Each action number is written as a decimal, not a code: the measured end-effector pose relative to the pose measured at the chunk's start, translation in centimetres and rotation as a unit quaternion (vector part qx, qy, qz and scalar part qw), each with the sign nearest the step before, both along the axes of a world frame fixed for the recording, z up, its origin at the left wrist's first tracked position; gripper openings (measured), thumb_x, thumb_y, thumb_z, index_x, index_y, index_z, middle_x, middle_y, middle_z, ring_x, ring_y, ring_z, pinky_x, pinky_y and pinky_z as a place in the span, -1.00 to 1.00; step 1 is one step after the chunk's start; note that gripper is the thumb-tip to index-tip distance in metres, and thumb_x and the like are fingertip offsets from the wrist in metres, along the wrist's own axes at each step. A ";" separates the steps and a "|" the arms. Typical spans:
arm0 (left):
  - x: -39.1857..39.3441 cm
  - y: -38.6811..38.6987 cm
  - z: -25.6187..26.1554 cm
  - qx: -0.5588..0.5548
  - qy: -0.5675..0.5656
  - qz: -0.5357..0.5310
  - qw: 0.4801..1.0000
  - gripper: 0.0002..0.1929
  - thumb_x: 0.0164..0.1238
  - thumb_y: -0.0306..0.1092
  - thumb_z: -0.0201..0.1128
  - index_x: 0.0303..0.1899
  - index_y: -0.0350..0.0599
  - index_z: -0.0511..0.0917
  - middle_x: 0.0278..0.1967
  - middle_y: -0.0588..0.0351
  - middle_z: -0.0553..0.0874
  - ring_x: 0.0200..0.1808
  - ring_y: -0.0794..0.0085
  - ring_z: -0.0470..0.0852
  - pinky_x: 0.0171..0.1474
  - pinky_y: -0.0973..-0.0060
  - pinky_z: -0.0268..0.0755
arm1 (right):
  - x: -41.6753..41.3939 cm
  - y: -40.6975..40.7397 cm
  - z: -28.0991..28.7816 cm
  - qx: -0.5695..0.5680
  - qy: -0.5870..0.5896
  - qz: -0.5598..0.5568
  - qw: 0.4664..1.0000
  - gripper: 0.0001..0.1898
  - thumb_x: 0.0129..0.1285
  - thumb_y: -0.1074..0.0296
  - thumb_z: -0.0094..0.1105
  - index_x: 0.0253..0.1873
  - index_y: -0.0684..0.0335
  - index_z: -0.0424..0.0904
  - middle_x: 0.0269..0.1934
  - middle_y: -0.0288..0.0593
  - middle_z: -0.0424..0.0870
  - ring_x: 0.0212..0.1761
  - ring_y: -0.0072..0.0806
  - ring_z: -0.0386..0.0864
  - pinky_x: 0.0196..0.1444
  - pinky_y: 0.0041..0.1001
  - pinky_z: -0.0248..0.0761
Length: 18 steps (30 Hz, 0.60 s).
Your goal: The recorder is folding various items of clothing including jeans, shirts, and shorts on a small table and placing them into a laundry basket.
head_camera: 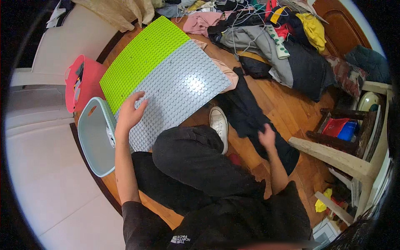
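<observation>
My left hand [132, 111] is over the near left part of a studded board, its fingers apart and holding nothing. The board has a grey half [175, 84] and a lime green half [143, 51]. On the right, my right hand [267, 137] is at a black garment [250, 112] stretched along the wooden floor. That hand is blurred with its fingers curled, and I cannot tell whether it grips the cloth. Some peach cloth [229, 73] shows from under the board's right edge. A white shoe [219, 125] is on my foot between the board and the garment.
A pale blue basket [97, 137] and a pink tub [90, 82] with things inside stand left of the board. Clothes with wire hangers [256, 37] are heaped at the back right. A worn wooden chair frame [331, 153] and a dark stool [331, 137] stand at right.
</observation>
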<state>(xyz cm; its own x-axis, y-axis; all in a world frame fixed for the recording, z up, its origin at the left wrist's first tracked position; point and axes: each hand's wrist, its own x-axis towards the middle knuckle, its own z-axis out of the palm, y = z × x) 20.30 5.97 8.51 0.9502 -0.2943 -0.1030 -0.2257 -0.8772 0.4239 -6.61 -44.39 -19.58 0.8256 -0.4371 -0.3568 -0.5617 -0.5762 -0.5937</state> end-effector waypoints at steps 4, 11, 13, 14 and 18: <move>-0.3 -0.9 0.5 -0.015 0.072 0.001 0.997 -0.53 0.53 -0.11 0.33 0.31 -0.17 0.64 0.21 -0.02 0.78 0.21 0.18 0.73 0.22 0.23 0.56 | -3.3 -6.6 1.9 -0.103 0.091 -0.166 0.976 -0.52 0.28 0.25 0.35 0.24 0.36 0.61 0.12 0.35 0.72 0.23 0.24 0.66 0.24 -0.01 0.52; -0.7 -0.5 1.0 -0.013 0.103 -0.033 0.994 -0.53 0.52 -0.16 0.32 0.30 -0.25 0.63 0.19 -0.14 0.77 0.17 0.11 0.75 0.11 0.23 0.64 | 10.8 -4.7 5.1 -0.263 -0.179 0.044 0.947 -0.39 0.15 0.36 0.36 0.33 0.39 0.51 0.19 0.25 0.61 0.29 0.20 0.52 0.37 -0.03 0.40; -0.6 -0.3 0.9 -0.016 0.110 -0.030 0.993 -0.53 0.53 -0.16 0.31 0.31 -0.26 0.62 0.19 -0.16 0.77 0.16 0.11 0.75 0.13 0.22 0.64 | 15.1 -1.7 4.6 -0.207 -0.207 0.129 0.947 -0.46 0.14 0.33 0.36 0.25 0.30 0.55 0.08 0.14 0.63 0.20 0.16 0.55 0.30 0.01 0.41; -0.5 -0.2 0.9 -0.018 0.116 -0.029 0.993 -0.52 0.53 -0.16 0.31 0.31 -0.26 0.62 0.18 -0.17 0.77 0.16 0.10 0.75 0.14 0.21 0.64 | 16.5 -0.1 3.9 -0.229 -0.099 0.143 0.958 -0.40 0.15 0.24 0.42 0.32 0.22 0.55 0.21 0.07 0.61 0.31 0.09 0.51 0.39 0.01 0.37; -0.2 0.0 0.6 -0.013 0.129 -0.052 0.990 -0.53 0.55 -0.16 0.29 0.33 -0.24 0.61 0.16 -0.18 0.77 0.15 0.08 0.75 0.17 0.20 0.62 | 14.9 2.7 0.6 -0.173 0.211 0.146 0.951 -0.14 0.23 0.04 0.49 0.57 0.12 0.29 0.52 0.07 0.41 0.59 0.03 0.32 0.54 -0.02 0.35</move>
